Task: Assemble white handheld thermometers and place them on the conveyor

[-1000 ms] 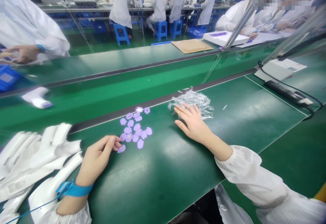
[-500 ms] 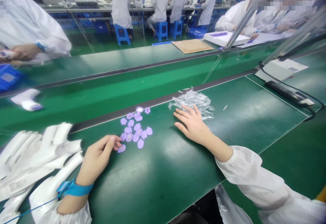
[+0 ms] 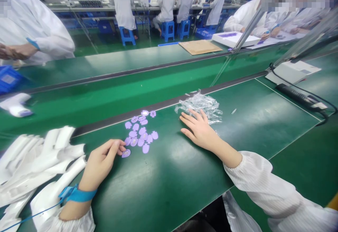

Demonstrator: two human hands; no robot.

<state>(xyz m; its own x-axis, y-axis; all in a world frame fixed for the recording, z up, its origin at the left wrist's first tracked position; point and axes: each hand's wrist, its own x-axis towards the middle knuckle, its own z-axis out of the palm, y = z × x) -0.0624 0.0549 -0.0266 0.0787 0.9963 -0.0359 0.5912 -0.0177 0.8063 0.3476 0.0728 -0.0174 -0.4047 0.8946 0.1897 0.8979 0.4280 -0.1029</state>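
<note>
Purple, flat little pieces (image 3: 139, 131) lay in a loose cluster on the dark green mat (image 3: 171, 189), between the two hands. The left hand (image 3: 101, 163) was loosely curled, thumb and forefinger meeting at the nearest purple piece (image 3: 126, 153), which lay at the near edge of the cluster. We could not tell whether the fingers pinched it or only touched it, since they hid its left edge. A blue wrist strap (image 3: 77, 194) circled that wrist, and its cord ran off the bottom left corner.

The right hand (image 3: 200, 130) lay open and flat, fingers spread, their tips on the near edge of a crumpled heap of clear plastic bags (image 3: 204, 102); it gripped nothing that we could see. What the bags held we could not make out.

White plastic shells (image 3: 39, 161) were piled left of the left hand, cut off by the frame. Beyond the mat ran a green conveyor belt (image 3: 105, 98), with a white device (image 3: 16, 105) at its far left, partly cut off and blurred. A co-worker's hand (image 3: 12, 50) showed above it, blurred too. A black power strip (image 3: 298, 97) lay well to the right.
</note>
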